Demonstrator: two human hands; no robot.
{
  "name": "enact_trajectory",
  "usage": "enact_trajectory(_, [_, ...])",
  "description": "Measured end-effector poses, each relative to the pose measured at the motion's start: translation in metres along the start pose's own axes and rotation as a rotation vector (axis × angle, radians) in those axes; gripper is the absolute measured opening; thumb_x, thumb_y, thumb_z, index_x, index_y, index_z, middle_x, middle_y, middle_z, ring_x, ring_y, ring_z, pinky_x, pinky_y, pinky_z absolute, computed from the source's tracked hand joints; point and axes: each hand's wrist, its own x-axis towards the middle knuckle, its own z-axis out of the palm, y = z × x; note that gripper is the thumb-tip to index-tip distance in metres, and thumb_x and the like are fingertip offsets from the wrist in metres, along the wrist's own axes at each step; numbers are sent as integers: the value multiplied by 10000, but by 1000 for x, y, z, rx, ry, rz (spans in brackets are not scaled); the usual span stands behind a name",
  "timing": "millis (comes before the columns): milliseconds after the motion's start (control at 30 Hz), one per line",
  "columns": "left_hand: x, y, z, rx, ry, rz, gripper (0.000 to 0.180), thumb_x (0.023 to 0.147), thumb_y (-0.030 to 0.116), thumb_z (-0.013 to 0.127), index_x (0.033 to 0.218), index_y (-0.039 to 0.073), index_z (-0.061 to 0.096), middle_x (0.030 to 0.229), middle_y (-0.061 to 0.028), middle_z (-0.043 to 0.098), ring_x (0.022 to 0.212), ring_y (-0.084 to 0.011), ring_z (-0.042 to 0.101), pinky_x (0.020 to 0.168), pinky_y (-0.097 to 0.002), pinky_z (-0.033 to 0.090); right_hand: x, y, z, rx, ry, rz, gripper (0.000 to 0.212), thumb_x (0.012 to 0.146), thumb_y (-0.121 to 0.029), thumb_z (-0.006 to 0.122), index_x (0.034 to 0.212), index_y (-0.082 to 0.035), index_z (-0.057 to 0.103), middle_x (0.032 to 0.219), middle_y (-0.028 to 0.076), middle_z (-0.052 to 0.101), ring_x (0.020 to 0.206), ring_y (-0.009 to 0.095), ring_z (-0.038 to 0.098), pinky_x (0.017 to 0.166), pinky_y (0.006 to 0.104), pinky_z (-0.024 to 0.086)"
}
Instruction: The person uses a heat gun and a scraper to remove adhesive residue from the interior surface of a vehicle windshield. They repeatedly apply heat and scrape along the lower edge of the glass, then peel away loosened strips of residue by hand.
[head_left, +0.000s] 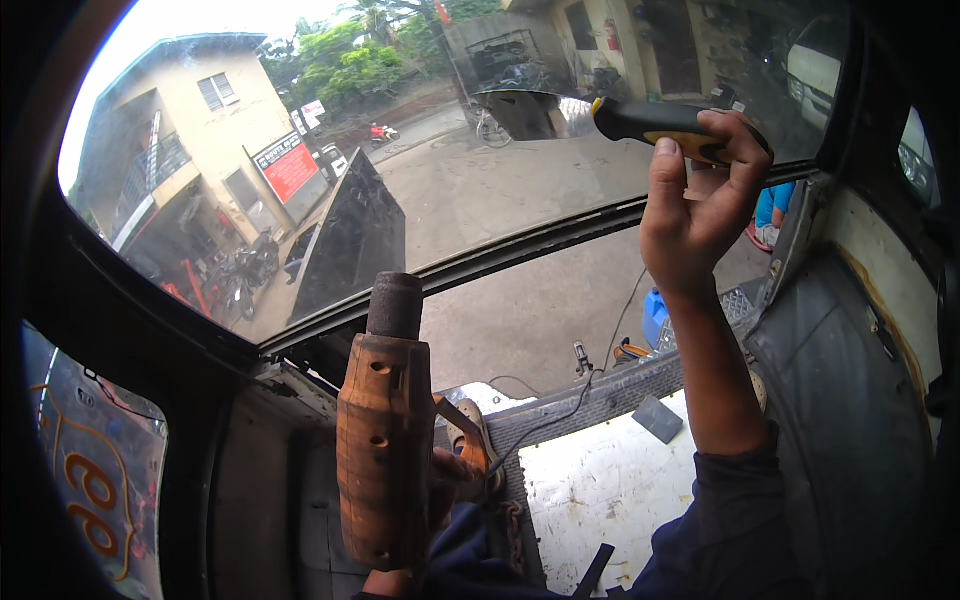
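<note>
My right hand (pixel 705 215) is raised in front of a wide glass pane (pixel 440 190). Its fingers and thumb grip the black and yellow handle of a putty knife (pixel 650 122). The knife's broad metal blade points left across the pane; whether it touches the glass I cannot tell. Lower left, a scuffed orange-brown heat gun (pixel 385 440) stands with its dark nozzle upward, just below the window's bottom edge. My left hand (pixel 445 490), mostly hidden behind the gun's body, is wrapped round its handle.
A dark bar (pixel 540 240) runs under the pane. Below lie a white scratched panel (pixel 610 480), a grey flat piece (pixel 657 419), a black strip (pixel 595 572) and a black cable (pixel 560 410). Outside are a blue container (pixel 655 320) and part of another person (pixel 768 215).
</note>
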Motion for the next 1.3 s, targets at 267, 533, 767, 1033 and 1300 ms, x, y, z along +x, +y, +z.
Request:
enact_trajectory(267, [0,-6,-8,4,-130,34,464,958,259,567,1286,-32,415,874,-155,620,823,-218,648,779,-363,543,-4,1,0,42,-35,76,337,814,-3,598,1131,-15,484,1107,148,422,1054,233,499,824,314,552])
enact_trajectory(533, [0,-8,-10,-48,-50,-21,465,940,273,592,1255,-17,412,870,-145,603,814,-217,637,761,-365,538,-6,-1,4,81,-38,109,343,822,13,577,1145,0,463,1139,143,394,1095,227,482,867,322,548])
enact_trajectory(767, [0,-5,-9,-49,-36,-45,467,923,285,614,1227,-4,409,867,-137,587,807,-216,627,746,-366,534,-7,-3,2,94,-34,90,369,861,41,557,1192,-21,407,1218,139,399,1098,197,490,936,347,482])
enact_trajectory(1033, [-1,-5,-6,-60,-30,-68,472,905,300,639,1196,11,406,863,-127,570,798,-215,617,728,-367,529,-7,2,5,50,-32,16,312,826,3,577,1119,-5,471,1128,141,399,1043,230,491,829,311,547])
enact_trajectory(1300, [0,-4,-3,-64,-22,-91,478,886,314,664,1165,26,403,858,-117,553,790,-215,606,711,-369,524,-7,1,6,17,-67,-7,321,829,3,576,1127,12,456,1123,146,382,1049,224,494,848,313,552])
